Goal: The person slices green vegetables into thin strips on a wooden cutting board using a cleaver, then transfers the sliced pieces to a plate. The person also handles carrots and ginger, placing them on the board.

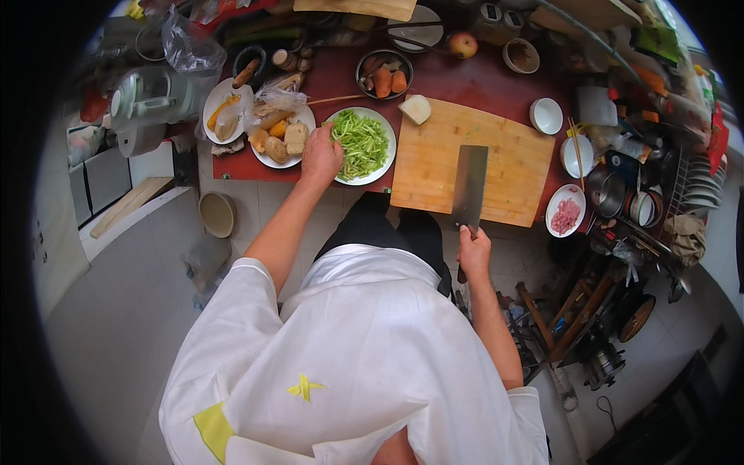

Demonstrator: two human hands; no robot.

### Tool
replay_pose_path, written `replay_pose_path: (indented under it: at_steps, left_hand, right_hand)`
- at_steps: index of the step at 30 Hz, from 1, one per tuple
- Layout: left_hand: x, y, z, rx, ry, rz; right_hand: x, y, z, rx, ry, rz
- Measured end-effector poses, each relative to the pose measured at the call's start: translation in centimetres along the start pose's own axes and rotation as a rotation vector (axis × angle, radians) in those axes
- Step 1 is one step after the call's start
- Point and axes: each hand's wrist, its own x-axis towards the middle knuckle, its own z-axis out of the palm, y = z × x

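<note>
My left hand (322, 154) is at the left rim of a white plate (390, 152), its fingers gripping the edge. Chopped green stalks (357, 144) are heaped on that plate. In my right hand (476, 254) is the handle of a cleaver (469, 183). The broad blade lies over the front part of a wooden cutting board (514, 168), pointing away from me. A pale cut vegetable chunk (415, 109) rests at the board's far left corner. Close to my left hand, a second plate (279, 164) bears ginger, a potato and other pieces.
The red table (453, 78) also carries a metal bowl of carrot pieces (383, 81), an apple (462, 45) and a white bowl (546, 115). Diced raw meat (565, 216) sits in a dish at right, near chopsticks (576, 152). A bin (217, 214) stands on the floor at left.
</note>
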Motion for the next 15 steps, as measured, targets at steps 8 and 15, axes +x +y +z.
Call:
replay_pose_path:
  at_steps: [8,15]
  left_hand:
    - [1.7,-0.9,0.5,0.077,0.057,0.102]
    - [8.8,7.1,-1.0,0.132,0.171,0.333]
  right_hand:
    - [1.8,2.6,-0.5,-0.012,0.020,-0.119]
    - [1.6,2.3,-2.6,0.040,0.010,-0.049]
